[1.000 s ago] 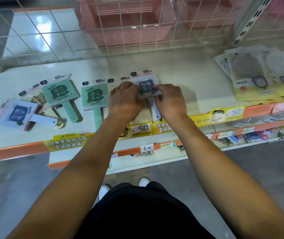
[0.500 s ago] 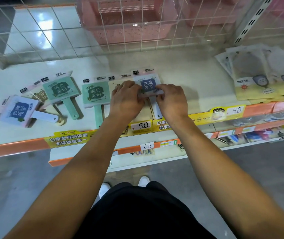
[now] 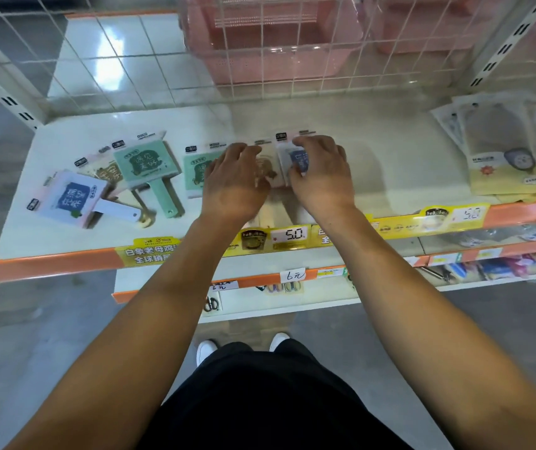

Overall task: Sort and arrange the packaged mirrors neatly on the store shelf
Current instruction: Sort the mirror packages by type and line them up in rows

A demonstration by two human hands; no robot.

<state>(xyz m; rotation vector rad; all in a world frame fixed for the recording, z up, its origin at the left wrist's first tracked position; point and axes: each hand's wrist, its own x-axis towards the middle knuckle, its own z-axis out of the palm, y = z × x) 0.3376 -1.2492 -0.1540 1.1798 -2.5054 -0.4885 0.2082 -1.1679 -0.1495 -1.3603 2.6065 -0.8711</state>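
Observation:
Several packaged hand mirrors lie on the white shelf. At the left are a pink mirror with a blue label, a beige mirror partly beneath it, and a green mirror. In the middle, a second green mirror is partly covered by my left hand. That hand rests flat, its fingers reaching over a beige mirror. My right hand grips a blue-label mirror next to the beige one, with the thumb on its left edge and the fingers over its top.
A wire grid backs the shelf, with pink baskets behind it. Yellow-backed packets are stacked at the right. An orange and yellow price strip runs along the front edge. A lower shelf holds small goods.
Both hands were on the blue-label mirror. My left hand has come off it and shifted left onto the beige mirror. My right hand keeps hold of it, slightly further right.

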